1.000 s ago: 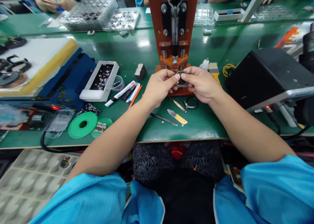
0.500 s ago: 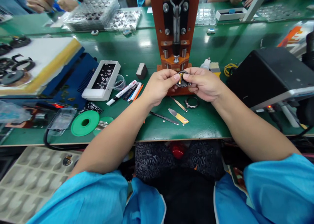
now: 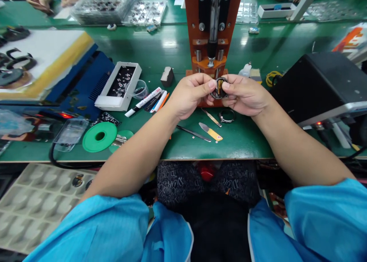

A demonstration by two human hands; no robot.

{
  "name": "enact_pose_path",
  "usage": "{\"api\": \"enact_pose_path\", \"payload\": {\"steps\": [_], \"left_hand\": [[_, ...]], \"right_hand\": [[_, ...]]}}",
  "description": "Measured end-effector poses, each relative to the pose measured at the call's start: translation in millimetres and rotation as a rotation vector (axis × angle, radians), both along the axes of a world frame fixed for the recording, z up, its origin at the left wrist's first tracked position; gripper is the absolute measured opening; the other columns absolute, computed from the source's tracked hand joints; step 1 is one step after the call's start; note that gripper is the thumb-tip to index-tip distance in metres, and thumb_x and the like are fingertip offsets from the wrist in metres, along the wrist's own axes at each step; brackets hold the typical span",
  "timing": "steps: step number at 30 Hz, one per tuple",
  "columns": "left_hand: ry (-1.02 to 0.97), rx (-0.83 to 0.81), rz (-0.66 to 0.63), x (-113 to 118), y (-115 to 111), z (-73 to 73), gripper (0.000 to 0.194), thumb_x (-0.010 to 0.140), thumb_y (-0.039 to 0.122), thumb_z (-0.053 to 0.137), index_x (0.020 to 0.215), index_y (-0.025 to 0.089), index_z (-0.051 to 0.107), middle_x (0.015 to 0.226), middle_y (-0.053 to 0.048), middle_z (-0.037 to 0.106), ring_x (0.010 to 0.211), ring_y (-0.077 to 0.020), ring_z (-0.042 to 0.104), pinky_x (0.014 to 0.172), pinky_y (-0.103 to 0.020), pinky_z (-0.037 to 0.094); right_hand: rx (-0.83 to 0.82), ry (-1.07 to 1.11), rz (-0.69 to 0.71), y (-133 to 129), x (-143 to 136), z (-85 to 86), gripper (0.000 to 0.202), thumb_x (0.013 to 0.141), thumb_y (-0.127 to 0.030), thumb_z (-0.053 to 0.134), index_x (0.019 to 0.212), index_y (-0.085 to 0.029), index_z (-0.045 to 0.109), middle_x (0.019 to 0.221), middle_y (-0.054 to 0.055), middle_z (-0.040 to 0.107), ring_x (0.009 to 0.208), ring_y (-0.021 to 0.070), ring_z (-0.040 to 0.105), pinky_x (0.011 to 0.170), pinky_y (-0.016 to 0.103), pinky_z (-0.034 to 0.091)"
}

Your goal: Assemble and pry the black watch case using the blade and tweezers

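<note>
Both hands up at center of frame, pinching one small round dark part (image 3: 219, 88) between thumbs and fingers. Left hand (image 3: 193, 93) grips its left edge, right hand (image 3: 243, 93) its right edge; gold-colored strip visible inside the ring. Part sits in front of the base of an orange press (image 3: 210, 36), upper center.

Green bench (image 3: 241, 141) below: wooden-handled tool (image 3: 212, 117), yellow-handled blade (image 3: 211, 132) and dark tweezers-like tool (image 3: 194, 133) lie under the hands, center. Separate dark ring (image 3: 227, 115) just beside the wooden-handled tool, below right hand.

Left of center: gray-and-white block (image 3: 167, 77), group of pens (image 3: 151, 101), clear round cup (image 3: 140, 90), white box (image 3: 132, 87) with tiny pieces inside. Green spool (image 3: 99, 137) lower down, near a clear plastic case (image 3: 71, 134). Blue machine (image 3: 86, 90) with white-and-yellow top at left. Beige molded tray (image 3: 37, 204) lower left, below bench level.

Right: black box-shaped unit (image 3: 323, 82), red light on front; yellow coil (image 3: 273, 78) beside it. Top edge: other people's hands, stacked clear trays (image 3: 104, 5) upper left.
</note>
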State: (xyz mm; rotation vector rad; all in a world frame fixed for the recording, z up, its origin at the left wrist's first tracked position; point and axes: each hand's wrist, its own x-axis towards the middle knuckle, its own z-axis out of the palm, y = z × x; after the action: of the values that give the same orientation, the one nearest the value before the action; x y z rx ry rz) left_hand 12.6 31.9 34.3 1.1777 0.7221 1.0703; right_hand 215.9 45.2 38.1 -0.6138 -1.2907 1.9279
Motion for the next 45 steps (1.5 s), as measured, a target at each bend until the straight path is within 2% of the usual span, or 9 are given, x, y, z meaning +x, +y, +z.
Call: {"api": "enact_pose_path", "payload": {"steps": [7,11,14,18,23,33,38,42,45], "left_hand": [[0.038,0.121,0.031,-5,8,-7.6,0.039,0.093,0.040,0.090,0.086,0.016,0.060,0.078,0.003,0.066,0.062,-0.0064,0.065,0.063,-0.020,0.060],[0.003,0.146,0.057,-5,11,-10.2,0.034,0.095,0.036,0.088,0.090,0.017,0.060,0.079,0.005,0.066,0.065,-0.0066,0.069,0.069,-0.021,0.063],[0.018,0.166,0.087,-3,11,-11.6,0.029,0.097,0.034,0.086,0.095,0.017,0.062,0.084,0.004,0.070,0.072,-0.0077,0.074,0.073,-0.021,0.065],[0.130,0.247,0.159,-3,14,-15.4,0.029,0.103,0.041,0.079,0.096,0.017,0.064,0.080,0.001,0.071,0.070,-0.0104,0.074,0.063,-0.020,0.062],[0.207,0.344,0.233,1,15,-22.6,0.024,0.108,0.038,0.072,0.097,0.017,0.065,0.078,0.001,0.071,0.068,-0.0111,0.075,0.061,-0.020,0.062],[0.337,0.374,0.383,11,8,-25.4,0.020,0.114,0.031,0.058,0.101,0.017,0.065,0.078,0.001,0.070,0.065,-0.0088,0.072,0.062,-0.019,0.060],[0.359,0.420,0.488,6,17,-24.6,0.019,0.108,0.018,0.065,0.089,0.016,0.068,0.079,0.002,0.070,0.069,-0.0086,0.068,0.065,-0.019,0.057],[0.319,0.423,0.436,2,19,-19.5,0.019,0.107,0.022,0.069,0.089,0.016,0.067,0.077,0.003,0.067,0.065,-0.0073,0.065,0.060,-0.018,0.055],[0.278,0.326,0.345,0,15,-14.4,0.020,0.108,0.029,0.070,0.093,0.018,0.065,0.073,0.004,0.064,0.058,-0.0076,0.064,0.056,-0.018,0.056]], "right_hand": [[0.019,0.020,-0.017,3,-5,-6.2,0.064,0.070,-0.046,0.112,0.097,-0.013,0.065,0.079,-0.003,0.057,0.059,0.0031,0.034,0.049,0.015,0.025],[0.059,0.056,-0.155,4,-9,-8.3,0.063,0.072,-0.047,0.111,0.099,-0.017,0.063,0.080,-0.004,0.056,0.058,0.0041,0.036,0.048,0.015,0.025],[0.063,0.036,-0.259,5,-9,-9.5,0.065,0.067,-0.047,0.113,0.094,-0.018,0.061,0.078,-0.004,0.057,0.059,0.0052,0.038,0.048,0.016,0.026],[0.117,-0.010,-0.338,6,-10,-12.0,0.065,0.063,-0.049,0.114,0.088,-0.017,0.063,0.076,-0.002,0.058,0.057,0.0052,0.037,0.047,0.018,0.023],[0.136,-0.037,-0.298,6,-12,-14.8,0.067,0.063,-0.054,0.113,0.095,-0.015,0.068,0.076,-0.001,0.058,0.058,0.0067,0.037,0.047,0.020,0.022],[0.086,-0.003,-0.253,3,-14,-13.0,0.067,0.063,-0.048,0.114,0.094,-0.014,0.065,0.079,-0.001,0.056,0.060,0.0051,0.036,0.048,0.016,0.022],[0.137,0.004,-0.156,-8,-25,-5.0,0.067,0.061,-0.051,0.114,0.090,-0.016,0.065,0.079,-0.003,0.055,0.060,0.0055,0.033,0.048,0.019,0.023],[0.186,0.008,-0.162,-7,-26,-5.0,0.065,0.063,-0.052,0.113,0.085,-0.016,0.063,0.079,-0.002,0.055,0.061,0.0061,0.036,0.050,0.021,0.024],[0.172,0.000,-0.224,0,-18,-9.2,0.064,0.065,-0.048,0.113,0.095,-0.016,0.066,0.082,-0.002,0.058,0.059,0.0061,0.036,0.048,0.021,0.022]]}}
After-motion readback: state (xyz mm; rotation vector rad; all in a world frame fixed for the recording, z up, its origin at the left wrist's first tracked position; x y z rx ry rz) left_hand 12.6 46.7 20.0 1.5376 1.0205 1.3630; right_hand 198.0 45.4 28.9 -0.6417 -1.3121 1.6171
